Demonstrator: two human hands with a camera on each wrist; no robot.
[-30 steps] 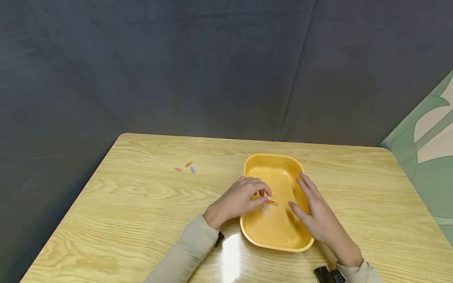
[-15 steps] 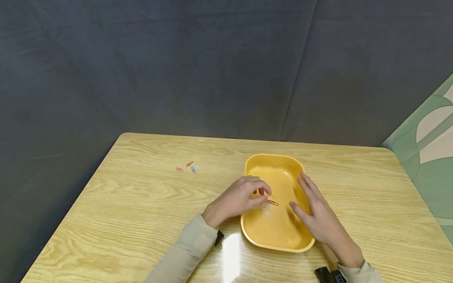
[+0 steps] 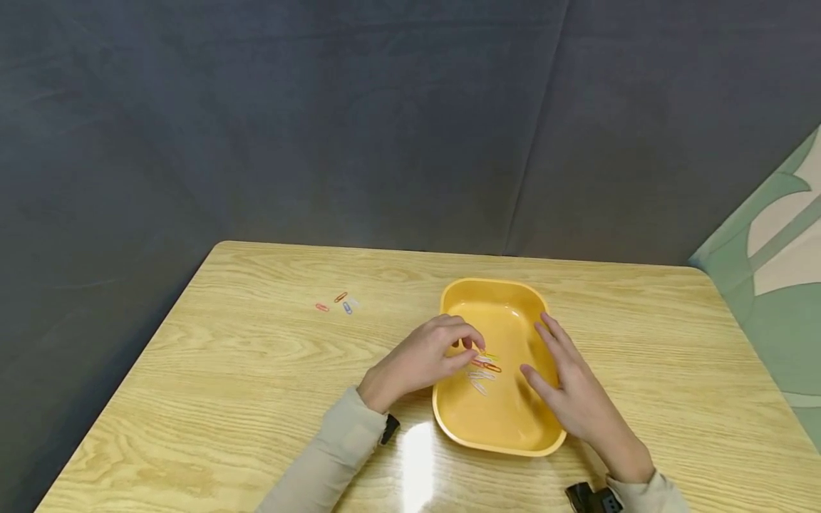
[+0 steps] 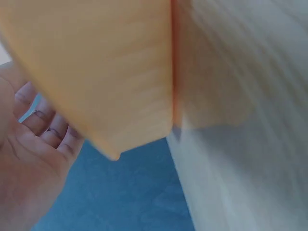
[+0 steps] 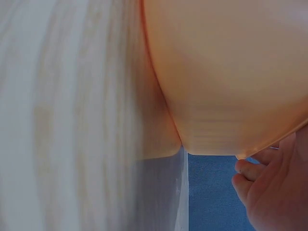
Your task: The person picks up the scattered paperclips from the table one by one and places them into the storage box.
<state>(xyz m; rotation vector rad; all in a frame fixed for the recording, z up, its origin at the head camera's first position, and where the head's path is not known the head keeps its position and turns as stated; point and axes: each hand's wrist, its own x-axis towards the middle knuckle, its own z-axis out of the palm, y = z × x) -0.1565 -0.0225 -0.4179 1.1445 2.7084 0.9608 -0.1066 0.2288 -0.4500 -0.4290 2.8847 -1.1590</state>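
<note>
In the head view a yellow plastic tray [image 3: 500, 420] holds a small pile of paper clips: an orange one [image 3: 492, 368], a yellow one [image 3: 490, 355] and several white ones [image 3: 479, 387]. My left hand [image 3: 426, 356] reaches over the tray's left rim, fingers bent and thumb and index tips close together just above the pile. Whether a clip is between those tips is too small to make out. My right hand [image 3: 580, 392] lies along the right rim, fingers spread and nearly straight, thumb over the inside. Both wrist views show mainly the tray's outer walls [image 4: 106, 72].
Loose paper clips lie on the wooden table [image 3: 256, 399] left of the tray: a pink one [image 3: 322, 308], a red-brown one [image 3: 341, 296], a blue one [image 3: 347, 308] and a pale one. A dark partition [image 3: 359, 142] stands behind the table.
My left hand has drawn slightly left over the pile, showing more of the clips beneath its fingertips. The right hand and tray stay as they were.
</note>
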